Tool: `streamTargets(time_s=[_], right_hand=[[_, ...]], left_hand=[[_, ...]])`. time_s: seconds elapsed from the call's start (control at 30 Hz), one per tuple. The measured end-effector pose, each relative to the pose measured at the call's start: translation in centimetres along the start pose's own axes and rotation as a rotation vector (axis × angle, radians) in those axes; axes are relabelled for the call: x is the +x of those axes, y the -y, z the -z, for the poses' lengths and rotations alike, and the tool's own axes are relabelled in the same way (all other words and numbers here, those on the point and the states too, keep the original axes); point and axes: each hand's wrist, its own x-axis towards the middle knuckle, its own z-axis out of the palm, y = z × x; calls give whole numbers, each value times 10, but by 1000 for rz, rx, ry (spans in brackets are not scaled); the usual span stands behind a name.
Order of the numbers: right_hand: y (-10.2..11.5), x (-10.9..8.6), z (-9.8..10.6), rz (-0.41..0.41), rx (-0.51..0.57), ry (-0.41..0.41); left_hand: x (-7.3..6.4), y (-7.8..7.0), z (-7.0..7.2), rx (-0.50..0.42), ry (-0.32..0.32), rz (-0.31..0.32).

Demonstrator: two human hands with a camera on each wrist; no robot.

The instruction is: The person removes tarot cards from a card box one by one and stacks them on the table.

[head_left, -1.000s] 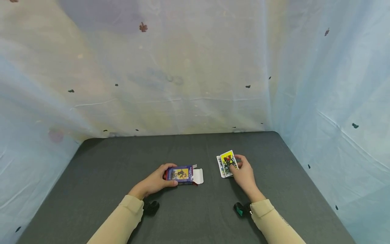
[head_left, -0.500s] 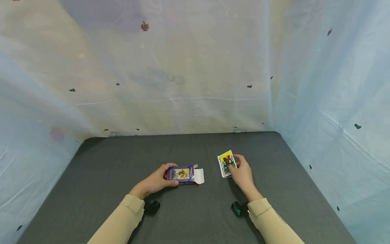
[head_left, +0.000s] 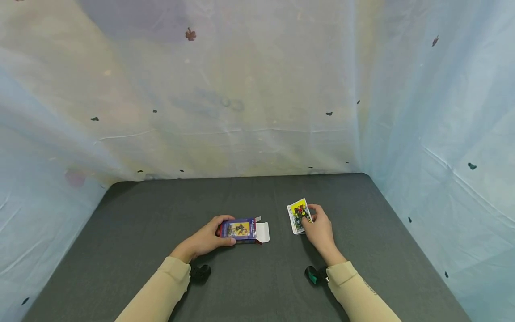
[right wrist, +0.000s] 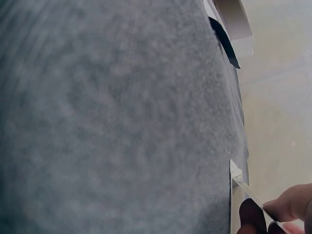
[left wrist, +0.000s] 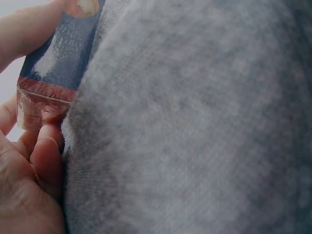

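In the head view my left hand (head_left: 205, 237) grips the closed end of a purple-blue card box (head_left: 238, 229), thumb along the near side and fingers at the far side. The box lies on its side with its white end flap (head_left: 263, 232) open to the right. My right hand (head_left: 320, 230) pinches a yellow-faced picture card (head_left: 299, 212) between thumb and fingers. A white-bordered card edge shows just beneath it, on the left. In the right wrist view, the held card (right wrist: 248, 190) tilts over a pale stack edge (right wrist: 235, 214). The left wrist view shows the box's red end (left wrist: 44, 102) under clear wrap.
Dark grey cloth (head_left: 257, 277) covers the table. Pale patterned curtains (head_left: 249, 89) hang behind it and on both sides. A small black device (head_left: 200, 273) sits at the left wrist, and another one (head_left: 314, 275) at the right wrist.
The held yellow card has shifted to lie more squarely over the card beneath, which shows less on the left. My right hand has moved very slightly left. The left hand and box stay put.
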Motion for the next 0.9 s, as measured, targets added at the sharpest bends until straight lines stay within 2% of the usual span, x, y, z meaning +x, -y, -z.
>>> streamTargets(time_s=[0.47,0.63,0.9], right_hand=[[4,0,-2,7,-78,-2],[5,-1,-2,20,-123,-6],[4,0,1,-10,-219,5]], left_hand=[[3,4,0,7,1,-7],[2,5,0,7,3,-19],[1,2,-1,-3,13,-36]])
